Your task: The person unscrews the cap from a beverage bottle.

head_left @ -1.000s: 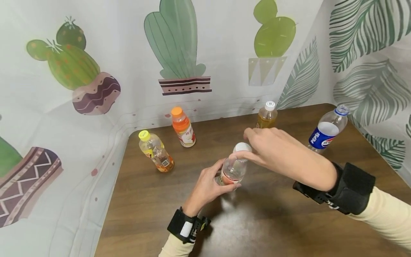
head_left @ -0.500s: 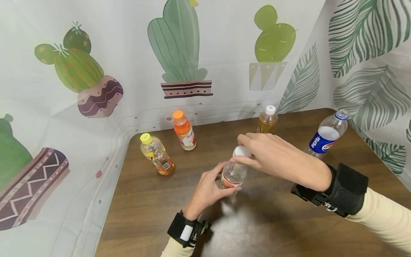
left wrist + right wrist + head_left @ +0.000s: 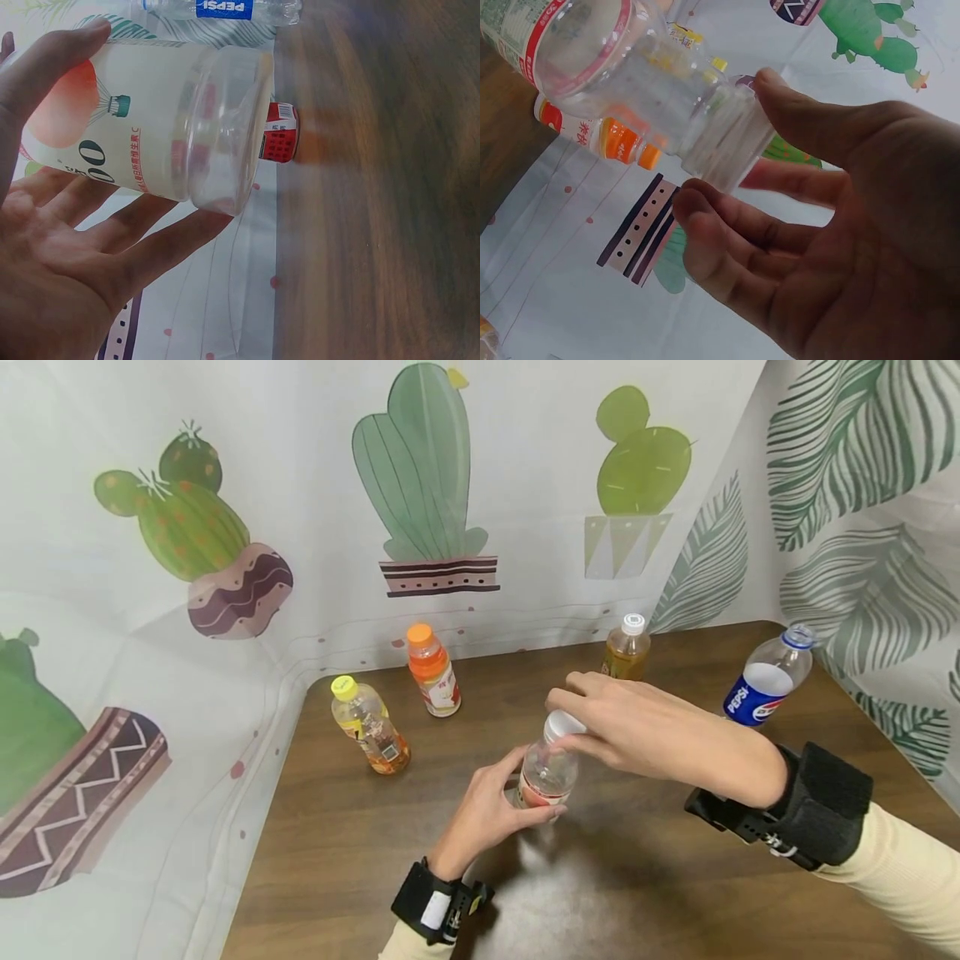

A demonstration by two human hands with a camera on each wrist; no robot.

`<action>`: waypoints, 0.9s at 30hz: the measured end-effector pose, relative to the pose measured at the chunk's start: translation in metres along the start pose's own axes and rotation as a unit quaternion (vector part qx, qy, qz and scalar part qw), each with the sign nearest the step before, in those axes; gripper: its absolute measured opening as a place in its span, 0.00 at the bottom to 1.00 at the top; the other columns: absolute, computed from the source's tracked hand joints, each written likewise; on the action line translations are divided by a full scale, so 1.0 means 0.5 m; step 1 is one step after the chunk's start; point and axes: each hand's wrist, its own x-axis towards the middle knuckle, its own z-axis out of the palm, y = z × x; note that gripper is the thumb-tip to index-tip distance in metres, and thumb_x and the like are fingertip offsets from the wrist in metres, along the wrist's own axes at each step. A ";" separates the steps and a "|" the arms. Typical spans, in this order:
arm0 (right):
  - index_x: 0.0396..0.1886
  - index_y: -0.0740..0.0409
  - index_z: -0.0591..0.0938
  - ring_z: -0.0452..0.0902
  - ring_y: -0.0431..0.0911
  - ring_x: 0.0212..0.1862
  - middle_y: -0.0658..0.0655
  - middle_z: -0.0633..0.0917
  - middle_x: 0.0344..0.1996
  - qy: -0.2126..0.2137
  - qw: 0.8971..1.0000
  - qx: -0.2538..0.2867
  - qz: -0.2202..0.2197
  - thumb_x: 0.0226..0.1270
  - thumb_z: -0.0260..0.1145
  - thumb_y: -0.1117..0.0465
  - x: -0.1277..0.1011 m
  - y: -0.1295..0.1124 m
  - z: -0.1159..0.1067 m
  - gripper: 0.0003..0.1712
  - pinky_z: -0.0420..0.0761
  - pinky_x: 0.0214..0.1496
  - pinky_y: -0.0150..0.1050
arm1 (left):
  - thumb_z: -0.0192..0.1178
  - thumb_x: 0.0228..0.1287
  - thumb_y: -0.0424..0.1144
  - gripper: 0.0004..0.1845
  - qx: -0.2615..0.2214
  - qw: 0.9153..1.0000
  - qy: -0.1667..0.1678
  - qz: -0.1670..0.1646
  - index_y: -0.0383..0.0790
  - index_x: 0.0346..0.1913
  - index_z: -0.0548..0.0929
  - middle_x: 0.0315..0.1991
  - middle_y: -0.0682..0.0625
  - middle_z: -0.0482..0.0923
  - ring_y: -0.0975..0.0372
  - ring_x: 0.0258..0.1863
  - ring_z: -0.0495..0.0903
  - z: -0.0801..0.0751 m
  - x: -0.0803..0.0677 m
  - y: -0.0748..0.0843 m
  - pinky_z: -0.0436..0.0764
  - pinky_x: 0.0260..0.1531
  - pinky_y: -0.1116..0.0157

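A clear plastic bottle (image 3: pixel 549 774) with a pale peach-printed label stands between both hands at the middle of the table. My left hand (image 3: pixel 483 814) holds its body, thumb on the near side and fingers round the far side. In the left wrist view the label (image 3: pixel 120 127) shows between the thumb and the spread fingers. My right hand (image 3: pixel 648 727) reaches over from the right and pinches the white cap (image 3: pixel 561 725) between thumb and fingers. The right wrist view shows the ridged cap (image 3: pixel 731 142) on the bottle's neck, fingertips at its edge.
On the brown table (image 3: pixel 352 868) stand a yellow-capped bottle (image 3: pixel 371 727), an orange-capped bottle (image 3: pixel 435 672) and a white-capped bottle of amber drink (image 3: pixel 626 652). An uncapped Pepsi bottle (image 3: pixel 768 681) stands at the right. A cactus-print cloth (image 3: pixel 525 468) hangs behind.
The right fingers have shifted and turned at the white cap. The bottle stays in the left hand, now slightly tilted differently. The head view has tipped upward a little.
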 end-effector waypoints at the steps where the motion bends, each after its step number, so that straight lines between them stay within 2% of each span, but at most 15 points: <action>1: 0.42 0.53 0.77 0.68 0.39 0.33 0.49 0.73 0.33 -0.002 1.000 0.003 -0.004 0.66 0.70 0.54 0.000 0.000 0.000 0.13 0.75 0.34 0.33 | 0.78 0.48 0.53 0.38 -0.001 1.000 0.000 0.000 0.56 0.64 0.75 0.52 0.58 0.83 0.67 0.52 0.82 0.001 0.000 -0.001 0.83 0.50 0.66; 8: 0.49 0.53 0.78 0.68 0.39 0.37 0.48 0.72 0.35 -0.016 0.999 0.041 -0.018 0.63 0.71 0.58 -0.004 0.003 -0.005 0.16 0.76 0.40 0.34 | 0.77 0.48 0.54 0.38 0.001 1.000 -0.002 0.001 0.57 0.64 0.75 0.52 0.59 0.83 0.67 0.52 0.82 0.002 0.000 -0.002 0.83 0.51 0.66; 14: 0.51 0.50 0.78 0.68 0.39 0.38 0.48 0.71 0.37 -0.030 0.998 0.048 -0.022 0.62 0.72 0.58 -0.006 0.003 -0.008 0.18 0.76 0.42 0.34 | 0.77 0.48 0.53 0.38 -0.001 1.000 -0.005 0.001 0.57 0.64 0.74 0.53 0.58 0.83 0.66 0.53 0.81 0.002 0.000 -0.001 0.83 0.51 0.64; 17: 0.56 0.49 0.77 0.70 0.38 0.39 0.47 0.74 0.39 -0.021 0.999 0.045 -0.007 0.64 0.71 0.55 -0.008 0.001 -0.010 0.22 0.77 0.42 0.35 | 0.77 0.48 0.53 0.37 -0.008 1.000 -0.006 -0.002 0.58 0.64 0.75 0.52 0.59 0.83 0.67 0.53 0.81 0.002 0.001 -0.003 0.83 0.52 0.64; 21: 0.66 0.55 0.71 0.75 0.41 0.41 0.50 0.79 0.45 0.011 0.998 0.030 0.045 0.67 0.66 0.45 -0.009 -0.009 -0.017 0.33 0.80 0.42 0.39 | 0.77 0.49 0.52 0.37 -0.016 1.000 -0.004 0.004 0.59 0.64 0.74 0.52 0.60 0.83 0.67 0.53 0.81 0.000 0.003 -0.001 0.83 0.52 0.64; 23: 0.63 0.58 0.73 0.77 0.43 0.39 0.53 0.81 0.43 0.028 0.996 0.011 0.082 0.68 0.64 0.40 -0.005 -0.018 -0.021 0.34 0.81 0.39 0.41 | 0.77 0.49 0.52 0.37 -0.015 1.000 -0.002 0.009 0.60 0.64 0.74 0.52 0.60 0.83 0.67 0.53 0.81 -0.001 0.006 0.001 0.83 0.52 0.63; 25: 0.51 0.60 0.77 0.78 0.44 0.33 0.53 0.82 0.36 0.041 0.993 -0.007 0.115 0.67 0.63 0.39 -0.001 -0.025 -0.023 0.29 0.81 0.33 0.42 | 0.77 0.49 0.52 0.37 -0.014 1.000 -0.001 0.013 0.60 0.64 0.74 0.52 0.60 0.83 0.67 0.53 0.81 -0.001 0.008 0.002 0.83 0.52 0.63; 27: 0.37 0.57 0.78 0.74 0.43 0.25 0.50 0.79 0.25 0.040 0.989 -0.020 0.144 0.67 0.63 0.37 0.003 -0.031 -0.023 0.26 0.78 0.26 0.41 | 0.77 0.50 0.52 0.37 -0.011 1.000 0.000 0.014 0.60 0.65 0.74 0.52 0.60 0.83 0.67 0.53 0.81 0.000 0.008 0.002 0.83 0.52 0.63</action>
